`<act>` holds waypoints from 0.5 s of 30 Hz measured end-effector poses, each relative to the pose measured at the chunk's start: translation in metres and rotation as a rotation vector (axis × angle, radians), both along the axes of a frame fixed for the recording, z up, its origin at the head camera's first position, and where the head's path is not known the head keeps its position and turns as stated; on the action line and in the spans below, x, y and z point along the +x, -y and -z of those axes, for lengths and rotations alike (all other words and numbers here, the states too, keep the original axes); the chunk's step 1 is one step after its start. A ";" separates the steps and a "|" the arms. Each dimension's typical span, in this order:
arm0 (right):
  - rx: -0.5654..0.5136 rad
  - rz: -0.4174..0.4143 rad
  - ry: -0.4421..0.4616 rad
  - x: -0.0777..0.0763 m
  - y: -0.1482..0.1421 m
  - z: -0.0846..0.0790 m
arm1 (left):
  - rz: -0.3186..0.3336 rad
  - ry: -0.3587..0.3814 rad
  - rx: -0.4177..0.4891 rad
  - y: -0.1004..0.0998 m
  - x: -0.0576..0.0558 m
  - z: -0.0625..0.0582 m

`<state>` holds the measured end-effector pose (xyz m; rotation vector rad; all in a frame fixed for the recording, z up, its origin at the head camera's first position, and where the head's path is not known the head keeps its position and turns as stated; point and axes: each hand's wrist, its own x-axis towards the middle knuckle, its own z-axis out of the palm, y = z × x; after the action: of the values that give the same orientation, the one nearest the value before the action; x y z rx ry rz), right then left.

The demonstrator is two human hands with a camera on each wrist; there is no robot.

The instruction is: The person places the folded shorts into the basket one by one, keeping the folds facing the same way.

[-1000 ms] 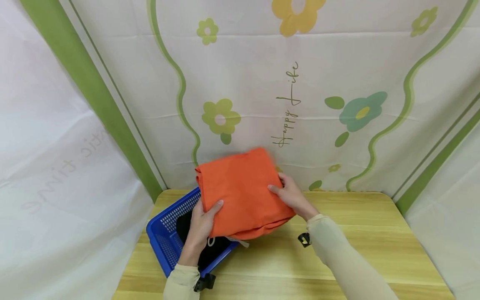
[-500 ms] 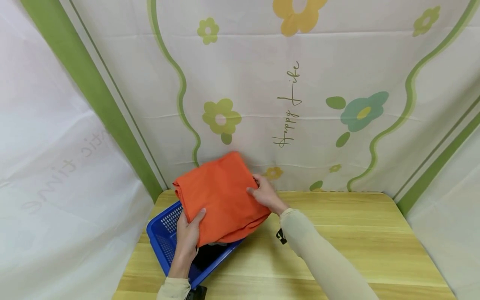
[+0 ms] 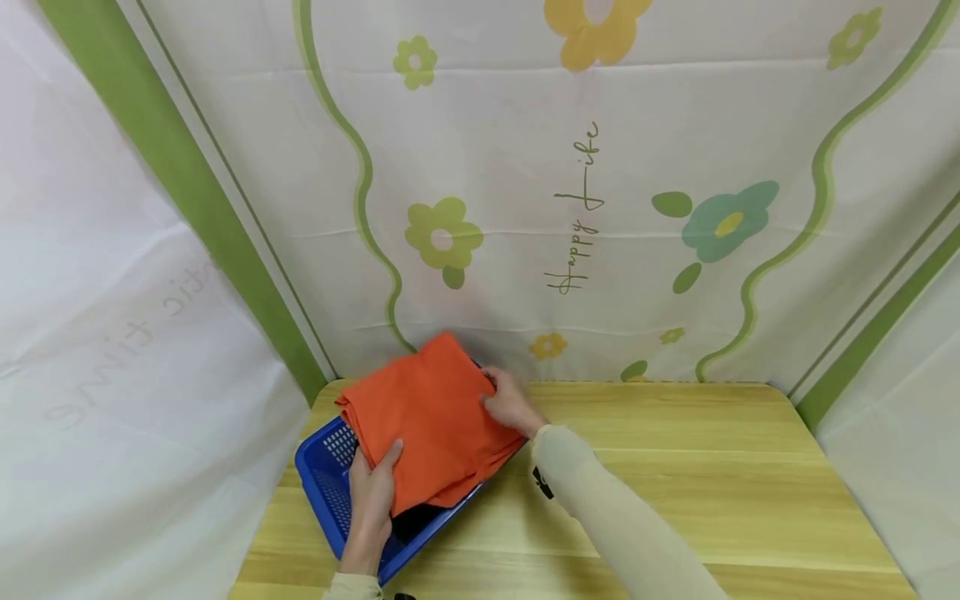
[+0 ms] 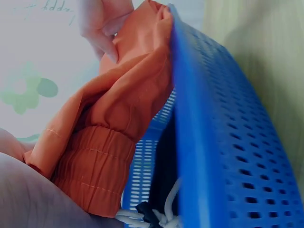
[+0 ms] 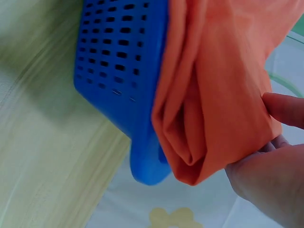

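Observation:
A folded orange garment (image 3: pixel 427 417) lies across the top of a blue perforated plastic basket (image 3: pixel 318 492) in the head view. My left hand (image 3: pixel 372 496) grips its near left edge, thumb on top and fingers underneath. On the opposite side my right hand (image 3: pixel 512 402) pinches the garment's right edge close to the basket rim. A stitched, gathered elastic band (image 4: pixel 97 166) of the garment shows in the left wrist view. Several fold layers (image 5: pixel 185 137) stand at the rim in the right wrist view. Beneath lies black cloth (image 3: pixel 412 521) with a pale drawstring (image 4: pixel 166 216), mostly hidden.
The basket stands at the left of a light wooden table (image 3: pixel 675 492), near its back edge. A white curtain (image 3: pixel 495 167) with printed flowers hangs right behind the table, and another white curtain panel (image 3: pixel 135 333) rises on the left.
Both hands have carried the orange garment left and down, from above the basket's right part to close over the basket. The black cloth inside is now more covered.

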<state>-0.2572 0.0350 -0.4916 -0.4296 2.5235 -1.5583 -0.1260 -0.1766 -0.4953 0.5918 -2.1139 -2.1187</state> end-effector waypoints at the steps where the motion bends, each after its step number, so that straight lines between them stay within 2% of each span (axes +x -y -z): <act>1: 0.015 -0.006 -0.015 0.000 0.001 0.002 | -0.007 0.005 -0.004 0.000 0.000 0.002; 6: 0.042 -0.030 -0.032 0.003 0.006 0.009 | -0.042 0.026 0.002 0.000 0.001 0.008; 12: 0.116 -0.043 0.047 0.007 0.012 0.016 | -0.088 0.046 0.000 0.000 0.002 0.013; 15: 0.152 -0.044 0.068 0.010 0.013 0.019 | -0.094 0.080 -0.012 0.002 0.003 0.016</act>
<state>-0.2469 0.0219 -0.5107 -0.4023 2.5391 -1.3313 -0.1226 -0.1784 -0.5116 0.7708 -2.0925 -2.0646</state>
